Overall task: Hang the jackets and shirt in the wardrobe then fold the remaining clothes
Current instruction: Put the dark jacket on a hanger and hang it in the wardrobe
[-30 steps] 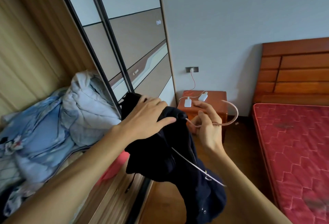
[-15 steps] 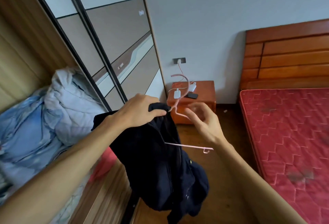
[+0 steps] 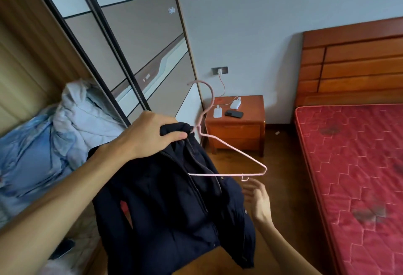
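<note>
**Dark jacket (image 3: 174, 205) on a pink hanger (image 3: 229, 174)**

We grip the dark jacket's collar in our left hand (image 3: 150, 135), the pink hanger's neck rising beside our thumb. Our right hand (image 3: 258, 198) hangs open just below the hanger's free corner. Beyond both hands stands a bedside table (image 3: 235, 135).

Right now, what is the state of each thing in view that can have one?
dark jacket, hangs by its collar, only half fitted.
pink hanger, one end inside it, other end bare.
left hand, grips the collar.
right hand, open, under the bare end.
wardrobe, open.
charger, plugged in.
</note>
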A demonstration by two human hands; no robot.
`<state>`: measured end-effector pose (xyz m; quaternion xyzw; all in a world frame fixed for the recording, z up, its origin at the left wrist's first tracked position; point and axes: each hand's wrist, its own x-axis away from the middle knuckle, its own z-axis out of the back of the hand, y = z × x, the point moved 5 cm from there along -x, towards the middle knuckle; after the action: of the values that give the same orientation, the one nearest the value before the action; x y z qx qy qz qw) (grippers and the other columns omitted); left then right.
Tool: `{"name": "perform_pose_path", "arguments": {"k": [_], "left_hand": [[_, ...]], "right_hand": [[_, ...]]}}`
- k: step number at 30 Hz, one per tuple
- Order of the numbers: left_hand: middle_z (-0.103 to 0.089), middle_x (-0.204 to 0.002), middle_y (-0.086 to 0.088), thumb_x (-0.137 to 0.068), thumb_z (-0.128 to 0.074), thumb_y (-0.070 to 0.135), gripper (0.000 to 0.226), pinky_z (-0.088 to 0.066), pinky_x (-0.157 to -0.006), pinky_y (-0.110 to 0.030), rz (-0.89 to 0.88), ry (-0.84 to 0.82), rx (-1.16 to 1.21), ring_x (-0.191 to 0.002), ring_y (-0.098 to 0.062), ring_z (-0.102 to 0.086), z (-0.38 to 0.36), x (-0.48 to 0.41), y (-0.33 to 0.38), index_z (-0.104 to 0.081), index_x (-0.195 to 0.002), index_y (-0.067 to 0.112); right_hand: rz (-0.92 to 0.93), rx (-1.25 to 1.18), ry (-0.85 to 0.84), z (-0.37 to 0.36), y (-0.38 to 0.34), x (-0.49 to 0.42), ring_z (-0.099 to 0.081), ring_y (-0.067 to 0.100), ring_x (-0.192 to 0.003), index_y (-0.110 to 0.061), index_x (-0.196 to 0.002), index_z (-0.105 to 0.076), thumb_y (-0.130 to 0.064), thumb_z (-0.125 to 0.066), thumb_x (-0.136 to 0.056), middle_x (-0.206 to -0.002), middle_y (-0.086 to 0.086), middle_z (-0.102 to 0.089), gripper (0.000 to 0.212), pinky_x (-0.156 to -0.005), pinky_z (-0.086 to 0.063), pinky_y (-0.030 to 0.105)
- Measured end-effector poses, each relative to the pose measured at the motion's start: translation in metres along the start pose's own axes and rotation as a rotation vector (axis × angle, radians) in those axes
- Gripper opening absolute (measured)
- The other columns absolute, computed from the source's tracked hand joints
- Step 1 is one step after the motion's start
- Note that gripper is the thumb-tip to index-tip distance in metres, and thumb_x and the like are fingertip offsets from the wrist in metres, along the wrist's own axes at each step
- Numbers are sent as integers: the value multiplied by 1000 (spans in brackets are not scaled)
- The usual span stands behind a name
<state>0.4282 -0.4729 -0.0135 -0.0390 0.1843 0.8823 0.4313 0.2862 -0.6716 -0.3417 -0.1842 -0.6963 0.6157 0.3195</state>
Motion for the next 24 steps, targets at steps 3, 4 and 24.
{"name": "perform_pose_path", "arguments": {"k": [3,4,24], "left_hand": [[-67,-69,-7,-82,-65,61,47,-50,-61,-40,-12,48,38,-66,-27,-60,17,10,-7,-75,-87,16],[-68,-72,-9,-83,-64,64,50,-51,-62,-41,-25,53,45,-68,-28,-62,20,14,-7,-75,-89,16],[-77,-91,10,-80,-64,61,44,-53,-81,-34,99,83,102,-88,-10,-72,71,88,-77,-77,-95,22]], "right_hand": [[58,462,-300,-30,20,-4,-60,20,-118,-27,-127,-58,-29,-61,-76,-124,-2,-65,51,-99,-50,41],[106,583,-387,-45,23,-5,-57,19,-121,-27,-136,-52,-35,-64,-71,-130,-2,-62,67,-101,-48,41],[286,868,-785,-74,-67,-74,-65,15,-75,-21,-86,-74,-53,-76,-72,-83,1,-71,34,-76,-51,41]]}}
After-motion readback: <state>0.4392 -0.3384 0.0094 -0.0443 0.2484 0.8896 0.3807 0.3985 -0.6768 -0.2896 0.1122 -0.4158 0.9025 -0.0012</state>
